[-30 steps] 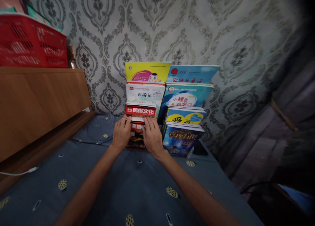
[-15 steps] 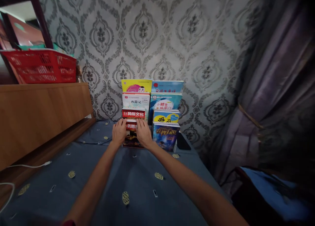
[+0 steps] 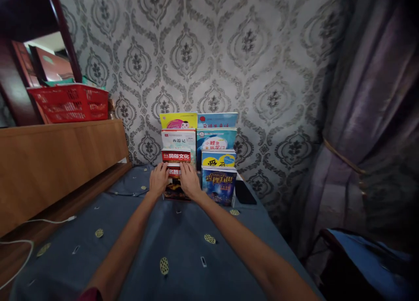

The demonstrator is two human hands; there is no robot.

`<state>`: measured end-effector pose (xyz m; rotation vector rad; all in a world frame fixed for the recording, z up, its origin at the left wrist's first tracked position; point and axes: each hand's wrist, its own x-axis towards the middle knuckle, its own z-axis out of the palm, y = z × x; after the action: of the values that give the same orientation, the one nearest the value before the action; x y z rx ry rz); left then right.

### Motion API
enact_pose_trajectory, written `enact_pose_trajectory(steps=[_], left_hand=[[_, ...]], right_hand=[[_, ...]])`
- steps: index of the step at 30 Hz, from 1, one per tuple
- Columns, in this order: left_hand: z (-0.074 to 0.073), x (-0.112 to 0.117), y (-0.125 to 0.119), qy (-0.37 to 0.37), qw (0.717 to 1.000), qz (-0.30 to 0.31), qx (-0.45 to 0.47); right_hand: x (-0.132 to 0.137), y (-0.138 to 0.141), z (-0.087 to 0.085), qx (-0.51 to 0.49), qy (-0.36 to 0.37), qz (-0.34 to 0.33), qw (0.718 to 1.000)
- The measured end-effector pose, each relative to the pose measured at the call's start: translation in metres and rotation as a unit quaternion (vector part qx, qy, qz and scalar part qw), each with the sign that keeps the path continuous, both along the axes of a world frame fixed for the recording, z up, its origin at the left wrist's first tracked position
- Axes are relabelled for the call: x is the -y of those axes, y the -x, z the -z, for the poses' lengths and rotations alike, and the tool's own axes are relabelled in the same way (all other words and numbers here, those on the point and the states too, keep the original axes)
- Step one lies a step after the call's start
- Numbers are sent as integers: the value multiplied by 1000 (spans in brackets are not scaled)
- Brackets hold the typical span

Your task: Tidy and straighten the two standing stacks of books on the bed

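Observation:
Two rows of books lean against the patterned wall on a blue bedspread [image 3: 183, 244]. My left hand [image 3: 159, 179] and my right hand [image 3: 190, 181] lie flat, fingers stretched, on the front book of the left row [image 3: 174, 185], a dark cover with a red title band. Behind it stand a red-banded book [image 3: 176, 155], a white one [image 3: 178, 139] and a yellow one [image 3: 178, 119]. The right row starts with a dark blue book [image 3: 218, 185], then a yellow-and-blue book [image 3: 218, 158] and two light blue ones behind.
A wooden headboard [image 3: 59, 161] runs along the left with a red basket [image 3: 70, 102] on top. A white cable [image 3: 19, 248] trails at the lower left. A black phone [image 3: 245, 192] lies right of the books. A purple curtain [image 3: 360, 130] hangs at the right.
The view has pulled back and tilted up, so the books look smaller and more of the curtain and shelf shows. Both hands stay flat on the front left book.

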<state>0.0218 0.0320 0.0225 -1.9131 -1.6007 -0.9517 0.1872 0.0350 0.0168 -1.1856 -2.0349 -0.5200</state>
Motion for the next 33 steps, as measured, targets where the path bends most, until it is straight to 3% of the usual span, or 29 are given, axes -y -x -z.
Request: enact_pose_trajectory(steps=[10,13,17,19,22,26,29,33], left_hand=[[23,-27,13,-80,996,33,3],[20,-27,19,-65,995,70,16],[11,-20,18,-3,981,138,138],[12,-18,14,6,959,171,226],[24,-21,8,-11,923,190,335],[43,-24,4,1,906,216,364],[48,-23,4,17,903,216,370],[51,-25,3,13,896,217,387]], right_hand=[[-23,-4,25,-62,-62,-30,996],[-23,-8,23,-72,-50,-45,995],[-14,-15,16,-110,-16,-102,988],[-7,-13,21,-172,-9,-120,978],[1,-1,43,-296,12,-105,949],[0,21,68,-437,70,-72,894],[-4,28,68,-492,101,-65,862],[-7,30,61,-511,96,-47,853]])
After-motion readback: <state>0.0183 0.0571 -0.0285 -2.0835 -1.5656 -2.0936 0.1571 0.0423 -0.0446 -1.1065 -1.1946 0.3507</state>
